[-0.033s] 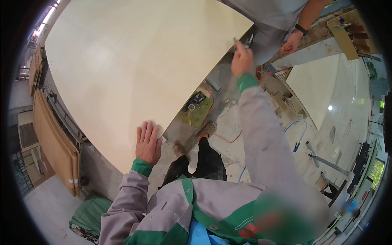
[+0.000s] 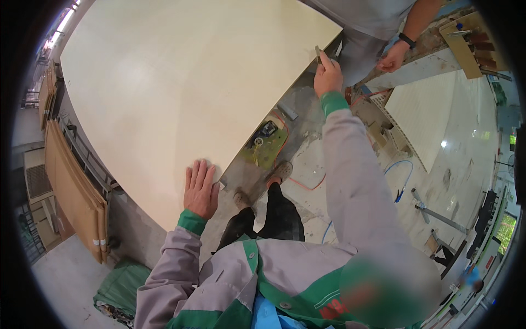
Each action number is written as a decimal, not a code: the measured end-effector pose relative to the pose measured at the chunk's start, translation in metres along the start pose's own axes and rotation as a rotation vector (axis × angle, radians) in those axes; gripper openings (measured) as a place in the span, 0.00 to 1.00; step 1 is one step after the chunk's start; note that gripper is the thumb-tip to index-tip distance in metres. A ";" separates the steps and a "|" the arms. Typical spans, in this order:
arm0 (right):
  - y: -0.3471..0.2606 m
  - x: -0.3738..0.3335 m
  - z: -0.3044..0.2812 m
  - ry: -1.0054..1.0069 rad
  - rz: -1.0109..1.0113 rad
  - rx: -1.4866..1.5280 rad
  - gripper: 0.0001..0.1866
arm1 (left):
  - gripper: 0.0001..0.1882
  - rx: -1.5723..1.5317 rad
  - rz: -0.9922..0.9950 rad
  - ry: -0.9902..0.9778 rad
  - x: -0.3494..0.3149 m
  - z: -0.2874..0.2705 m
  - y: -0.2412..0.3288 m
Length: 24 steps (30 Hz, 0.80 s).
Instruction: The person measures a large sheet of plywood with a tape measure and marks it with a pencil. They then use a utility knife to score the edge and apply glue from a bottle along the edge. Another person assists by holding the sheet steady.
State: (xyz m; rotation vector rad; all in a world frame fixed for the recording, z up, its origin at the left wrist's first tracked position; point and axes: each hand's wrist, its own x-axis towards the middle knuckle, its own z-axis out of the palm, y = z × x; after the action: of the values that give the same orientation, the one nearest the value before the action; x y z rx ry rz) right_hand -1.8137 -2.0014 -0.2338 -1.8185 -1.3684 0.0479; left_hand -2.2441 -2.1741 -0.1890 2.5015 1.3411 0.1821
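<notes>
A large cream-coloured panel (image 2: 159, 93) spreads out in front of me, its right edge running diagonally from the near corner to the far right. Flat on the panel, close to that near corner, lies my left hand (image 2: 201, 192) with its fingers stretched out. My right hand (image 2: 328, 78) is closed around a small, thin, flat metal-looking tool (image 2: 318, 53). The tool's tip sticks up at the panel's right edge, near the far corner. Most of the tool is hidden in my fingers, so its exact kind is unclear.
Another person (image 2: 367, 33) stands at the far right corner, a hand (image 2: 393, 57) hanging beside the panel. Brown boards (image 2: 71, 186) lean at left. An orange hose (image 2: 307, 189) crosses the floor. Right of me lie a ribbed white panel (image 2: 422, 120) and a metal clamp (image 2: 444, 219).
My right hand has shifted slightly right and toward me along the panel's edge, and the tool shows more clearly. My left hand stays flat on the panel.
</notes>
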 end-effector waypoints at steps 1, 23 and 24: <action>0.000 -0.001 0.005 0.056 0.088 -0.054 0.21 | 0.31 -0.048 0.043 0.053 0.001 0.000 -0.004; -0.263 -0.331 0.022 -0.512 0.292 0.196 0.33 | 0.38 -1.440 -1.163 -0.064 -0.215 -0.003 -0.130; -0.292 -0.368 0.017 -0.677 0.181 0.229 0.24 | 0.41 -1.582 -1.133 -0.039 -0.218 -0.002 -0.134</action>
State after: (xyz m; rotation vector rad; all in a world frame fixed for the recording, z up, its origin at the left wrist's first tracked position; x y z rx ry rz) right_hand -2.1968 -2.2733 -0.2190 -1.7920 -1.5513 0.9494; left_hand -2.4728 -2.2847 -0.2235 0.3707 1.4133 0.5849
